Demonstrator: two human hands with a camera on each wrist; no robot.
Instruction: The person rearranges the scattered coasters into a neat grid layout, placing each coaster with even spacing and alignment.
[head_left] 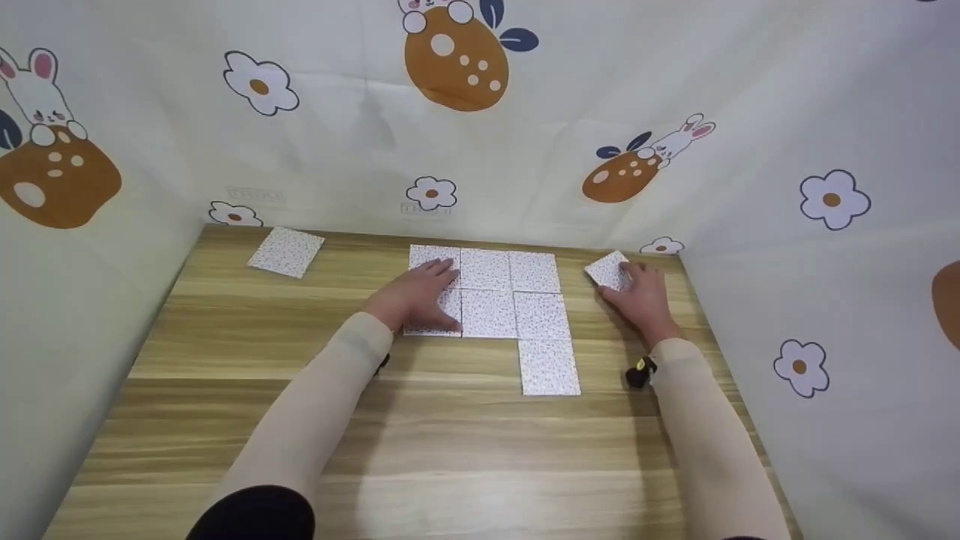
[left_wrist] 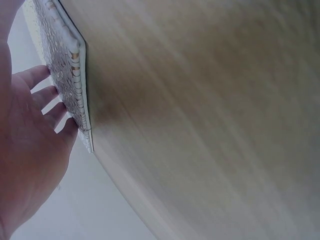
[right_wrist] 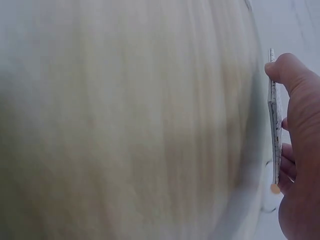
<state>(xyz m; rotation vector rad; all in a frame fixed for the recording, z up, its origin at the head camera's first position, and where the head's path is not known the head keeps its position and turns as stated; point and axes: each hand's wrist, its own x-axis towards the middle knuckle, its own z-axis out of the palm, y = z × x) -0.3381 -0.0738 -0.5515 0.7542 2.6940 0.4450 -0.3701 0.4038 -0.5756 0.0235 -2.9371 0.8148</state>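
Square white tiles (head_left: 487, 313) with small coloured speckles lie edge to edge on the wooden table: two rows of three, plus a single tile (head_left: 550, 367) below the right column. My left hand (head_left: 421, 294) rests over the left column with spread fingers, covering part of its two tiles. In the left wrist view its fingertips (left_wrist: 70, 129) touch the speckled top near the edge. To the right of the block, my right hand (head_left: 643, 296) pinches another speckled tile (head_left: 609, 271) between thumb and fingers. The right wrist view shows this tile (right_wrist: 275, 120) edge-on, held above the table.
A separate speckled tile (head_left: 286, 252) lies askew at the back left of the table (head_left: 247, 360). Pale cloth (head_left: 337, 150) printed with rabbits and flowers hangs behind the table and along both sides. A small dark device (head_left: 639, 373) sits at the right wrist.
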